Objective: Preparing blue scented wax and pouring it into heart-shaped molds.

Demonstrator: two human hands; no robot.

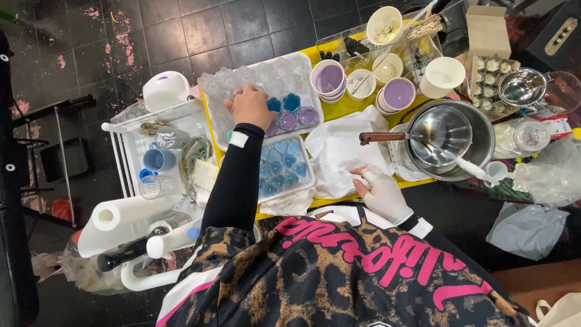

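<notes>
The left hand [250,107] lies spread, palm down, on the clear mould tray [266,82] near the yellow table's [351,106] left edge, holding nothing. The gloved right hand [382,192] rests open at the near edge, fingers on the white cloth [339,151]. A second mould tray of blue hearts [284,166] sits between them.

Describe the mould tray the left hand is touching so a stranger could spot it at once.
On the yellow table, left of the big steel bowl and white cloth, two clear plastic mould trays lie side by side. The left hand rests on the farther mould tray. Most of its cavities are colourless, with only a few blue and purple shapes; the nearer tray holds pale blue hearts.
</notes>
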